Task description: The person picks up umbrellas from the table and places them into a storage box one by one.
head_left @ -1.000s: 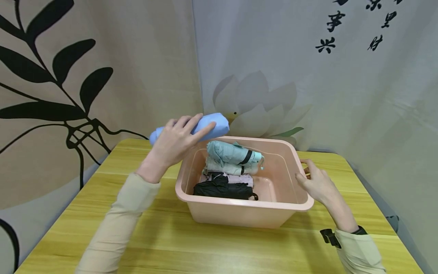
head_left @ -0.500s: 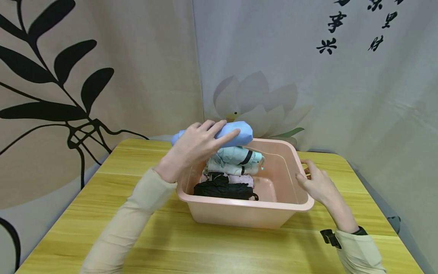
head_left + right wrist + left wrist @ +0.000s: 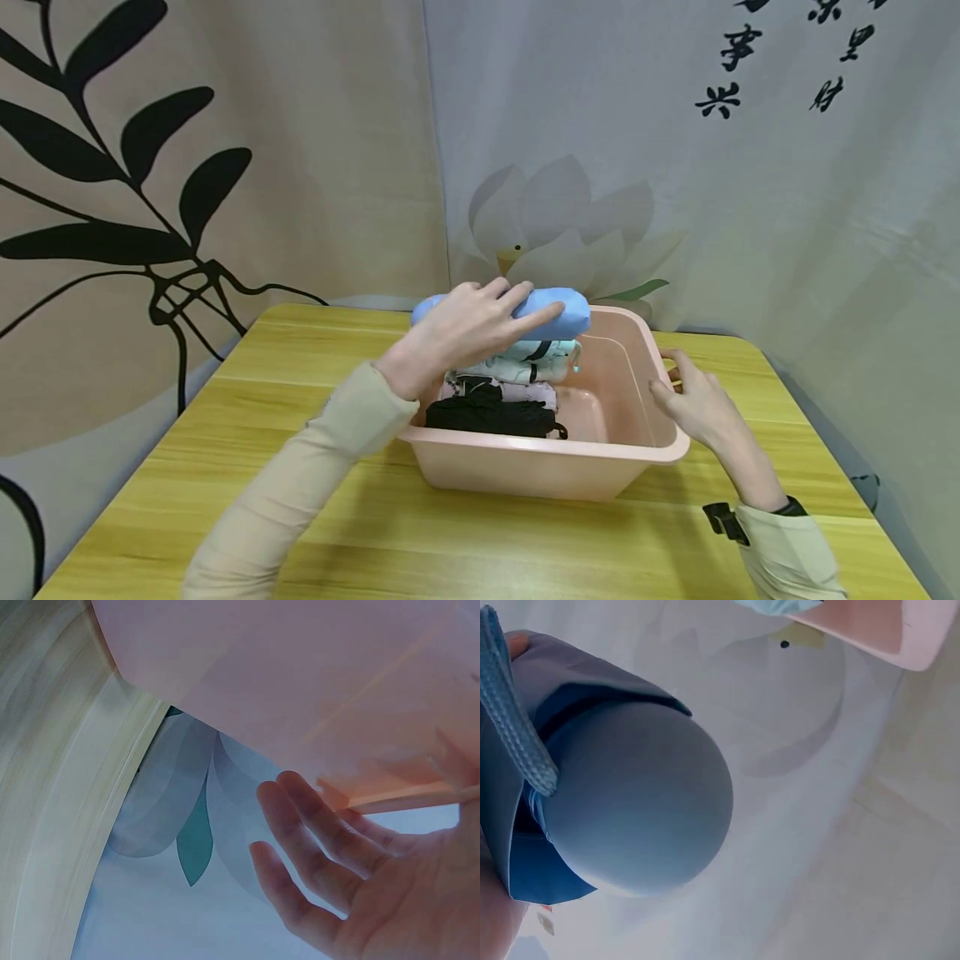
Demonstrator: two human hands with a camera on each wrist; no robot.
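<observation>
My left hand (image 3: 480,325) grips a blue folded umbrella (image 3: 566,315) from above, over the far left part of a pink plastic basin (image 3: 525,467). In the left wrist view its rounded end (image 3: 641,799) and a woven wrist strap (image 3: 517,712) show up close. Several folded umbrellas lie in the basin: a light teal one (image 3: 558,350) partly covered by the blue one, a pale mint one (image 3: 543,369), a lilac one (image 3: 532,394) and a black one (image 3: 487,415) in front. My right hand (image 3: 701,404) holds the basin's right rim between thumb and index finger, other fingers loosely bent.
The basin stands on a wood-grain table (image 3: 337,517). Behind the table hangs a pale curtain (image 3: 345,167) printed with dark leaves, a lotus and writing. A black strap (image 3: 723,523) sits at the right wrist.
My left hand has carried the blue umbrella to the right and down, from beyond the basin's left corner to over the teal umbrella. The right hand and basin stay put.
</observation>
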